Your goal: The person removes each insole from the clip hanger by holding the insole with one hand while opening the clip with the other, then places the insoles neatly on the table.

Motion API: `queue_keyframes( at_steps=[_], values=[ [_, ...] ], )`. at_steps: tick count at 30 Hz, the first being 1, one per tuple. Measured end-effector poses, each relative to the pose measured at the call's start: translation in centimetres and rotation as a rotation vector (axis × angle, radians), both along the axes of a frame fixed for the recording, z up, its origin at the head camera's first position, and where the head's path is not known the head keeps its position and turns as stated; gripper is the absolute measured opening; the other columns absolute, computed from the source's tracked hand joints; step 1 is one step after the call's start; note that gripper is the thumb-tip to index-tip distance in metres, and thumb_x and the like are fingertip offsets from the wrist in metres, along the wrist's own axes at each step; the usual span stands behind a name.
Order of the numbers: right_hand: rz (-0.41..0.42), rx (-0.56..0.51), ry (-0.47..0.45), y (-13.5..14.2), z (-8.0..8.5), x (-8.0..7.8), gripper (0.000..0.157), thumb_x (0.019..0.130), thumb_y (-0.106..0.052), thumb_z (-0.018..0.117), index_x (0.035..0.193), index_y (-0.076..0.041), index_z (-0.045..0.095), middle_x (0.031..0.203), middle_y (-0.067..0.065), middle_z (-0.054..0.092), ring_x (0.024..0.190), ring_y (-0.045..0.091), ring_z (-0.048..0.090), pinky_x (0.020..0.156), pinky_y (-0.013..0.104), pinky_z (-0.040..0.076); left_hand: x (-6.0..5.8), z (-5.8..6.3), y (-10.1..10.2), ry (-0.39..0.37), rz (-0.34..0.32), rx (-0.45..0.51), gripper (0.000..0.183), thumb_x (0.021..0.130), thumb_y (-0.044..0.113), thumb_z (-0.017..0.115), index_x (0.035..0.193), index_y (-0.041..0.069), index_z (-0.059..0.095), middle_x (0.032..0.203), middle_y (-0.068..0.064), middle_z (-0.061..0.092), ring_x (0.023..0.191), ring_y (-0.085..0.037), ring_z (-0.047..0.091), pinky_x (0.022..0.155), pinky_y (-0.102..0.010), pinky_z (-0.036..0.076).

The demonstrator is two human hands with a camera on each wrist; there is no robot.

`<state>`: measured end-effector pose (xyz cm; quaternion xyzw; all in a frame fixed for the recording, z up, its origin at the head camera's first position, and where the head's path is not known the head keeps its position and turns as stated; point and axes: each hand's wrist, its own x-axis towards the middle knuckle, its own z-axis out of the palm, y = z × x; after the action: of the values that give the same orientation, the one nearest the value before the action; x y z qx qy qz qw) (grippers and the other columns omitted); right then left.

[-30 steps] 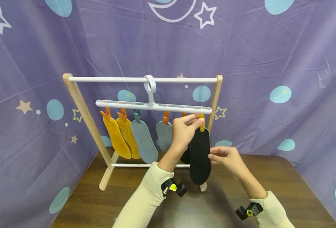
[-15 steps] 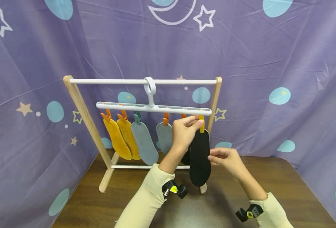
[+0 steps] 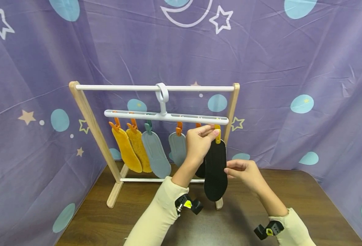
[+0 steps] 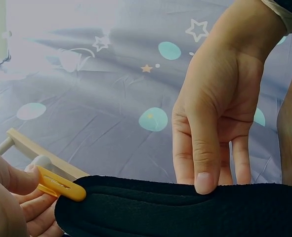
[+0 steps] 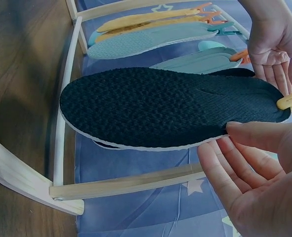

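My left hand (image 3: 198, 141) pinches a yellow clothespin (image 3: 218, 134) at the right end of the white hanger (image 3: 196, 118). That clothespin sits over the top of a black insole (image 3: 215, 174), which hangs down lengthwise. Lower down, my right hand (image 3: 243, 172) pinches the insole's right edge between thumb and fingers, as the right wrist view shows. A second black insole (image 3: 200, 169) hangs behind, partly hidden by my left hand. Further left hang two grey-blue insoles (image 3: 156, 155) and two yellow insoles (image 3: 126, 150), each from its own clothespin.
The hanger hooks over the top white rod (image 3: 116, 87) of a wooden rack (image 3: 95, 133). This rack stands on a brown wooden table (image 3: 276, 191). A purple curtain (image 3: 267, 68) with stars and blue ovals surrounds the table on the back and sides.
Both hands keep their hold on the clothespin and the black insole. The head view has shifted very slightly; the insoles on the hanger stay in place.
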<state>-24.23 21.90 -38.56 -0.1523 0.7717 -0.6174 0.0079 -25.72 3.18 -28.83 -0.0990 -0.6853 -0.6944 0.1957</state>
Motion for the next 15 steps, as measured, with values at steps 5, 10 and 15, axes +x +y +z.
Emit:
queue_keyframes(
  at_steps=[5, 10, 15],
  values=[
    [-0.003, 0.005, -0.002, -0.01, 0.1, 0.03, 0.03, 0.09, -0.004, 0.075, 0.112, 0.016, 0.068, 0.102, 0.024, 0.075, 0.083, 0.008, 0.074, 0.075, 0.03, 0.064, -0.06, -0.03, 0.06, 0.006, 0.002, 0.006, 0.021, 0.086, 0.005, 0.08, 0.104, -0.006, 0.078, 0.1, -0.02, 0.077, 0.095, -0.026, 0.077, 0.082, -0.029, 0.062],
    [-0.002, 0.008, 0.001, -0.01, 0.15, 0.03, 0.03, 0.09, -0.004, 0.075, 0.112, 0.016, 0.068, 0.103, 0.025, 0.075, 0.084, 0.008, 0.074, 0.076, 0.03, 0.064, -0.03, -0.01, 0.03, 0.0, -0.002, 0.009, 0.02, 0.086, 0.005, 0.08, 0.104, -0.005, 0.078, 0.1, -0.02, 0.077, 0.095, -0.026, 0.077, 0.082, -0.028, 0.062],
    [-0.008, 0.017, -0.004, 0.02, 0.1, 0.02, 0.031, 0.09, -0.005, 0.076, 0.112, 0.016, 0.068, 0.102, 0.024, 0.075, 0.083, 0.008, 0.074, 0.075, 0.03, 0.064, -0.05, -0.05, 0.05, 0.0, -0.002, 0.01, 0.02, 0.086, 0.005, 0.08, 0.104, -0.005, 0.078, 0.099, -0.02, 0.078, 0.094, -0.027, 0.077, 0.081, -0.028, 0.062]
  ],
)
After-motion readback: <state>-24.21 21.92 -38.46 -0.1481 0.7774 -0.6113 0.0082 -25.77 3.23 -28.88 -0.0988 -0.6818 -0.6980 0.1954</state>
